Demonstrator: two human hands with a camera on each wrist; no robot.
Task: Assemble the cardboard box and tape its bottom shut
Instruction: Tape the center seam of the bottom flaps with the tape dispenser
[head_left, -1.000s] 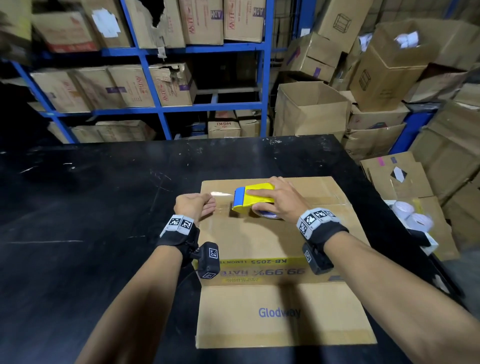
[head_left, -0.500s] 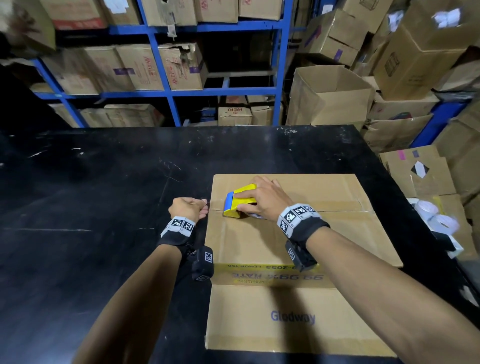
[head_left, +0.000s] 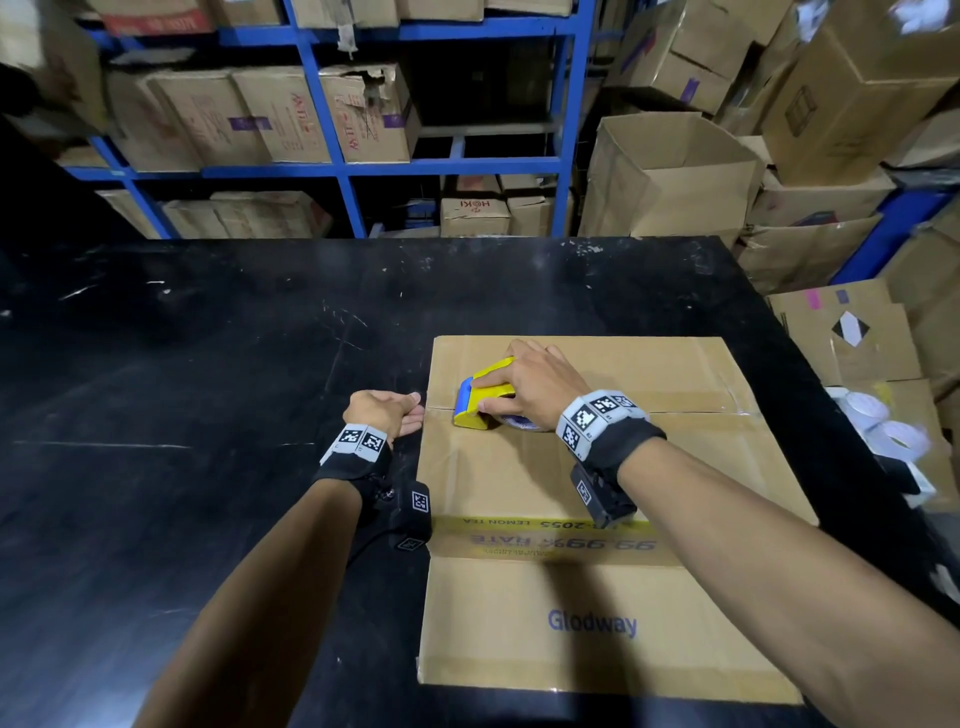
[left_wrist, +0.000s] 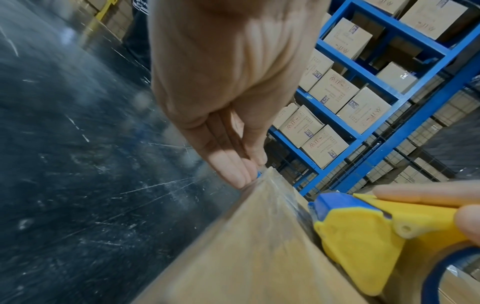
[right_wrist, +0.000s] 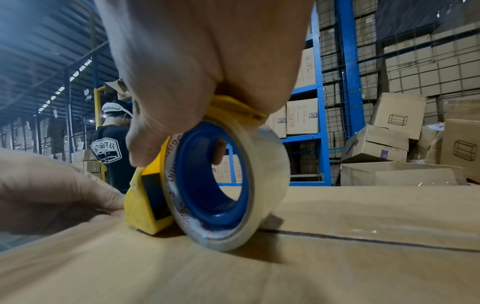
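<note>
gripping the yellow tape dispenser (head_left: 485, 395), the right hand (head_left: 530, 382) is pressing it onto the cardboard box (head_left: 597, 467) lying on the black table (head_left: 208, 415), blue nose pointing left along the flap seam. the dispenser is sitting near the box's left edge. the left hand (head_left: 387, 413), fingers straight, is touching that edge at the seam.
</note>
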